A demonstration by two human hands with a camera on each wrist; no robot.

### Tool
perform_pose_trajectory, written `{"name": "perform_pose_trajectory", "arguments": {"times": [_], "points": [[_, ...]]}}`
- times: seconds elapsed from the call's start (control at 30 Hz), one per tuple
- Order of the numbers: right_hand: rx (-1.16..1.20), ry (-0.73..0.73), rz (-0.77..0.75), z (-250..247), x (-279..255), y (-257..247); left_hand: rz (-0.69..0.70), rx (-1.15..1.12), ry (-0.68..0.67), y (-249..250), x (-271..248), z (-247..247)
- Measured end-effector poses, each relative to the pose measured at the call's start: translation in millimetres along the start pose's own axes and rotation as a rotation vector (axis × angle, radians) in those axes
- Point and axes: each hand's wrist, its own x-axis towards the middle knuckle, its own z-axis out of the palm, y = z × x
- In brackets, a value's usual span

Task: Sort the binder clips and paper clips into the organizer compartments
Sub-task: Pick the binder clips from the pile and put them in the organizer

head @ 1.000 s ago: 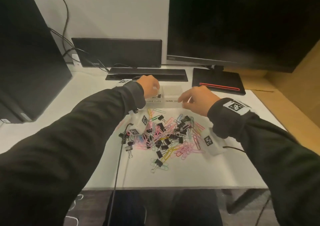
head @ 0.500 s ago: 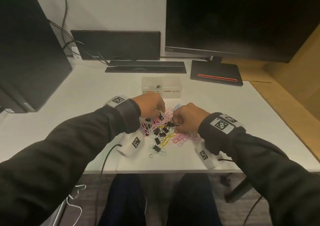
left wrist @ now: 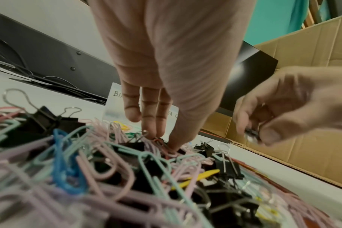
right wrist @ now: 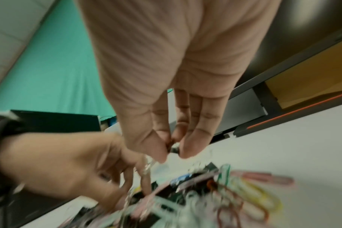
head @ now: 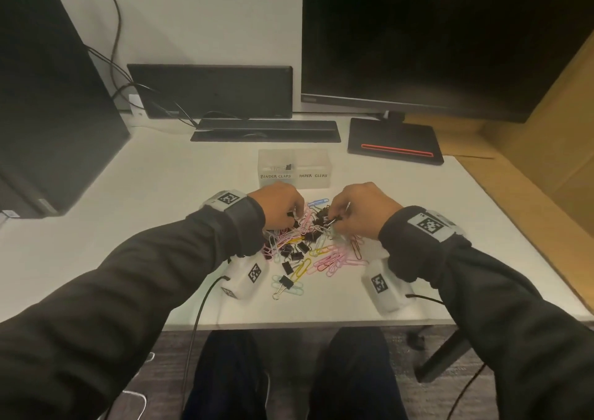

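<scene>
Head view: the white desk (head: 128, 214) carries a clear organizer (head: 294, 169) with two labelled compartments, BINDER CLIPS on the left and PAPER CLIPS on the right. One black binder clip (head: 287, 165) already sits in the left one; the right one looks bare. Just in front of it lies a mixed pile of clips (head: 308, 252), black binder clips tangled among pastel paper clips.

Both hands are down in the far edge of that pile. The left hand (head: 279, 206) has thumb and fingertips closing on a clip deep in the tangle; whether it has a firm hold I cannot tell. The right hand (head: 360, 209) pinches a small black binder clip (right wrist: 173, 148) between thumb and fingers, raised just clear of the heap.

So the step in hand is picking, with nearly everything still unsorted. Next, the right hand's clip likely needs carrying forward to the left compartment, shaking free any paper clips hooked on its wire handles.
</scene>
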Motion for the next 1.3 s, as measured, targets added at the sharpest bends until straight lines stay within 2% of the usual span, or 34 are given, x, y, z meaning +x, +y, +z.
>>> {"name": "perform_pose_trajectory", "arguments": {"times": [0.3,0.5,0.63,0.8,1.07,1.2,1.3], "points": [[0.083,0.207,0.171,-20,22,27,-0.001,0.009,-0.046,2,9,-4],[0.014,0.105,0.145,-8,36,30,0.009,0.02,-0.028,-4,9,-4],[-0.037,0.015,0.13,-5,44,20,0.016,0.019,0.036,-10,5,-4],[-0.099,-0.12,0.17,0,47,16,0.005,-0.1,0.118,-18,-1,-5],[-0.037,-0.066,0.188,-4,42,18,-0.002,-0.317,0.185,-27,-7,-17],[-0.037,-0.028,0.162,-10,35,17,0.003,-0.307,0.152,-34,-13,-30],[0.012,0.014,0.149,-14,29,17,0.003,-0.305,0.07,-38,-18,-38]]}}
